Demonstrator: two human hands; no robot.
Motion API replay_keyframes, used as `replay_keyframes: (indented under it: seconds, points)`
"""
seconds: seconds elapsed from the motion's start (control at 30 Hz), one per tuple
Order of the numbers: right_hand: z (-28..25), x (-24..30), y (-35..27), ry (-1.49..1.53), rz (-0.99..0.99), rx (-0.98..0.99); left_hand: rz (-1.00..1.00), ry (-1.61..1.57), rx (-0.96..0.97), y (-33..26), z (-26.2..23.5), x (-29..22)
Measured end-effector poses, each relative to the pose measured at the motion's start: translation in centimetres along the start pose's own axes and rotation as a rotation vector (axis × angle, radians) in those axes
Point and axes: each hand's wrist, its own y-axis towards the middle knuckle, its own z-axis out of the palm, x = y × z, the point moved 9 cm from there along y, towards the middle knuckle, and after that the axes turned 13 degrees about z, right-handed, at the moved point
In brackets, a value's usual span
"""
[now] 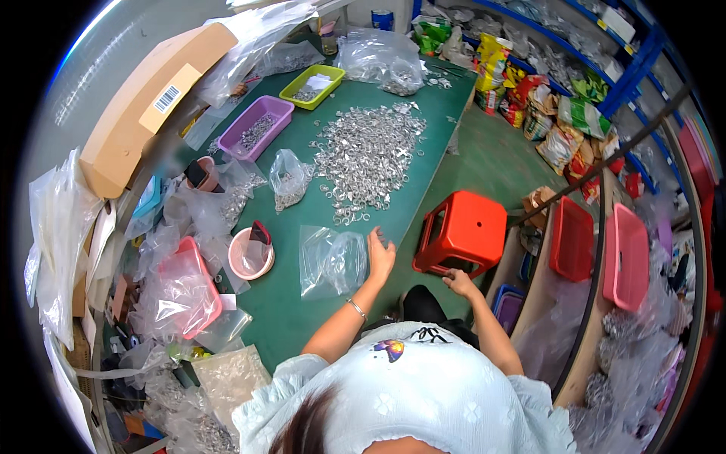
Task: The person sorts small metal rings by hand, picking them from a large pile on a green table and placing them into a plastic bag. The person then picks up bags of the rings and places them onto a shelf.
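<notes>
My left hand point(380, 256) is at the right edge of the green table, thumb and fingers apart and nothing visible in it. Just left of it lies a flat clear plastic bag point(321, 263). Farther up the table spreads a large heap of small silvery metal pieces point(369, 155), many ring-shaped. My right hand point(459, 282) is off the table, its fingers curled, at the near side of a red plastic stool point(470, 227). Whether it grips the stool or something small is hidden. A small clear bag point(288, 180) with metal pieces stands left of the heap.
A purple basket point(257, 127) and a yellow-green basket point(312, 85) hold metal pieces. A pink cup point(249, 262) and piled plastic bags crowd the table's left. Rightward stand a rack with red point(572, 239) and pink baskets point(626, 257), and blue shelves with sacks.
</notes>
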Motion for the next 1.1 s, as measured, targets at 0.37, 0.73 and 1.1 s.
replay_keyframes:
  seconds: [0.37, 0.73, 1.1]
  points:
    - [-16.8, 14.7, 25.8, 0.21, -0.319, -0.442, 0.01, 0.636, -0.082, 18.0, 3.6, 1.8]
    - [-21.7, 29.2, 44.3, -0.125, -0.505, -0.623, -0.158, 0.979, -0.003, 23.4, 7.5, 5.9]
    - [-23.3, 26.8, 40.2, 0.127, -0.749, -0.225, -0.184, 1.001, -0.037, 24.2, 8.1, 6.3]
